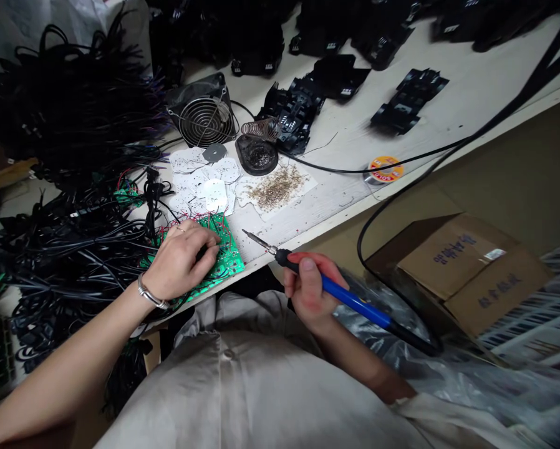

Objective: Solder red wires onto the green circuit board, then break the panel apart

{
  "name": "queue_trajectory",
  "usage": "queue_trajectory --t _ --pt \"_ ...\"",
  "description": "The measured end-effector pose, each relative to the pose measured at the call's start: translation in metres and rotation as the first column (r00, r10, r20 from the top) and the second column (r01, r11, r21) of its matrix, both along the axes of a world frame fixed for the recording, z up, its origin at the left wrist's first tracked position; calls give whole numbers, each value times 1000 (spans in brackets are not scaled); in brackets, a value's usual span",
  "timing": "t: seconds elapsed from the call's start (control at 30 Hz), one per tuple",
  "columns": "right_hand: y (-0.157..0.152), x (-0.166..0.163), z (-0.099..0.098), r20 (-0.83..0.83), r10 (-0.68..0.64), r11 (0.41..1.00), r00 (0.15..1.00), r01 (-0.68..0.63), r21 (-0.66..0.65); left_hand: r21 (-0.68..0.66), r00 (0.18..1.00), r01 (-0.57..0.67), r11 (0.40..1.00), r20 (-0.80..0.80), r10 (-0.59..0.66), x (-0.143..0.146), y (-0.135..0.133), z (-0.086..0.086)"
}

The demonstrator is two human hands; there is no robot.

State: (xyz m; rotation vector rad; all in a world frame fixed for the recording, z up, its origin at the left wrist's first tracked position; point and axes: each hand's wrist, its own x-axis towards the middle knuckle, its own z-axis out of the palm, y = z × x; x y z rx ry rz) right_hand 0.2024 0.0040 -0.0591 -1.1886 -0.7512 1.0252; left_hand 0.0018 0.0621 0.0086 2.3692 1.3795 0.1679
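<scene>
My right hand [315, 287] is wrapped around a soldering iron [355, 301] with a blue handle. Its metal tip points left, over the table's front edge and apart from the green circuit board [231, 252]. My left hand [186, 252] rests on that board with curled fingers and thumb drawn in; something dark shows between them, too hidden to name. Thin red wires stick up along the board's far side. Black cables [93, 249] lie in a heap left of my left hand, some reaching the board.
A solder spool [385, 169] sits near the table edge. Solder scraps [280, 187] lie beside a dark dish [256, 156] and a coil spring [260, 129]. Behind are a fan [207, 118] and black plastic housings [408, 103]. Cardboard boxes [471, 268] stand below, right.
</scene>
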Motion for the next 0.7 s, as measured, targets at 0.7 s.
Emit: queue_trajectory --t 0.7 --pt "-3 4 -2 -15 10 1000 1000 -10 -4 -33 998 16 999 -57 -17 1 2 2"
